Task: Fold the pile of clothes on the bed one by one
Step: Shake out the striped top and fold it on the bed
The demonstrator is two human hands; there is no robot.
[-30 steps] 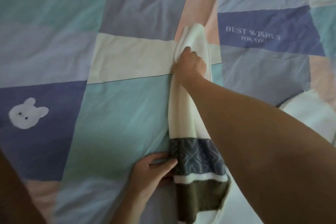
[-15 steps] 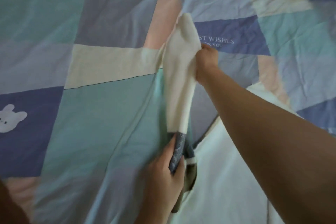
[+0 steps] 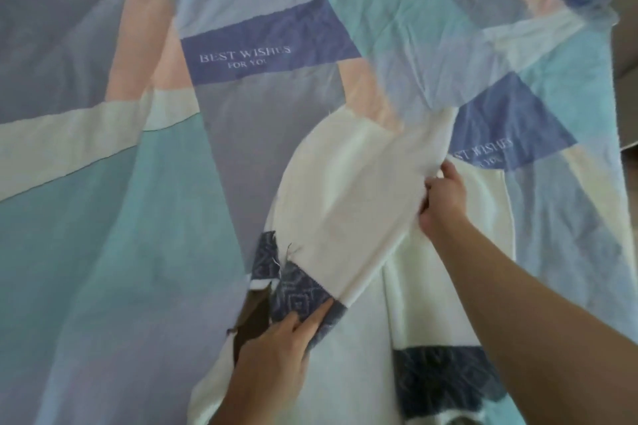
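1. Cream-white knit garment w/ blue diamond-pattern band and dark brown stripe [image 3: 352, 203] lies on the bed, centre to lower right of view. One long cream section is lifted and runs diagonally from lower centre up to the right.
2. Left hand [image 3: 276, 352]: at the lower end of that lifted section. Fingers lie over the blue patterned band, thumb side hidden under the fabric, so it looks like a grip on the band edge. Brown stripe hangs just left of the hand.
3. Right hand [image 3: 443, 198]: at the right edge of the lifted cream section, about mid-length. Fingers curled into the fabric, pinching the edge. Forearm comes in from the lower right corner.
4. Rest of the garment spreads flat under and right of the lifted part: cream panel beneath the right forearm, second blue patterned band [image 3: 445, 379] near the bottom edge, right of the left hand.
5. Patchwork bed cover in teal, lilac, pink, cream and navy blocks [image 3: 114, 217] fills the frame. Navy block w/ "BEST WISHES FOR YOU" text [image 3: 262, 52] sits above the garment, apart from it. Second navy block w/ same text [image 3: 511, 134] just right of the lifted section's top end, partly covered by it.
6. Pale translucent blue fabric [image 3: 459, 41] lies crumpled top right, its lower edge just above the garment's top end; contact: can't tell.
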